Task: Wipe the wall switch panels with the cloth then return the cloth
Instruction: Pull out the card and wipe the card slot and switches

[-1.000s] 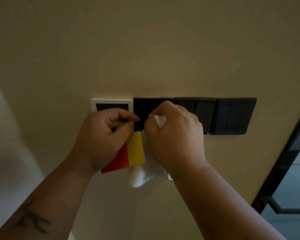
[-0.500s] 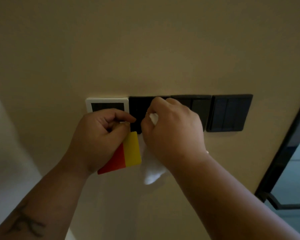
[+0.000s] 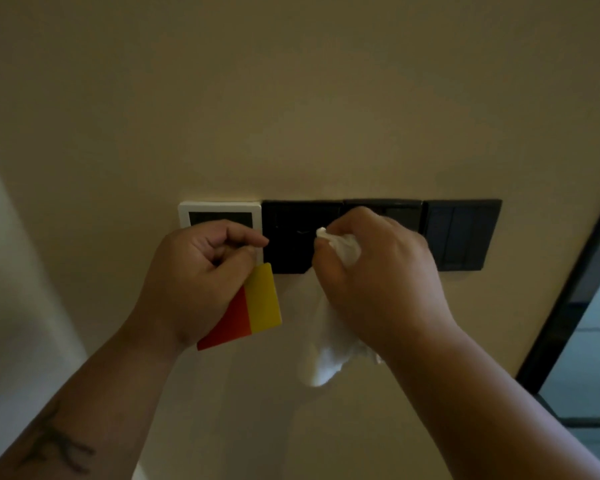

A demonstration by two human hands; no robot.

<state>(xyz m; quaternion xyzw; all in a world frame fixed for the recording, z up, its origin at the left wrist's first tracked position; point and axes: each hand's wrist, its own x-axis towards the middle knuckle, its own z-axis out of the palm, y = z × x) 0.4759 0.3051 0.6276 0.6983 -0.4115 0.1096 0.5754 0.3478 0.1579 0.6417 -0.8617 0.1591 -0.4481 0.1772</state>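
Observation:
Four panels sit in a row on the beige wall: a white-framed panel (image 3: 219,211) at the left, then three black switch panels (image 3: 288,237), (image 3: 399,211), (image 3: 461,233). My right hand (image 3: 381,271) is closed around a white cloth (image 3: 329,351) and presses a bunched tip of it against the first black panel; the rest of the cloth hangs below my wrist. My left hand (image 3: 198,275) covers the lower part of the white-framed panel and pinches a red and yellow card (image 3: 250,306) that points downward.
A dark door or window frame (image 3: 575,289) runs diagonally along the right edge, with a pale glass area beyond it. A lighter wall surface (image 3: 11,306) meets the beige wall at the left.
My right hand with the cloth has shifted to the right across the first black panel, uncovering more of it. My left hand and the card have stayed in place.

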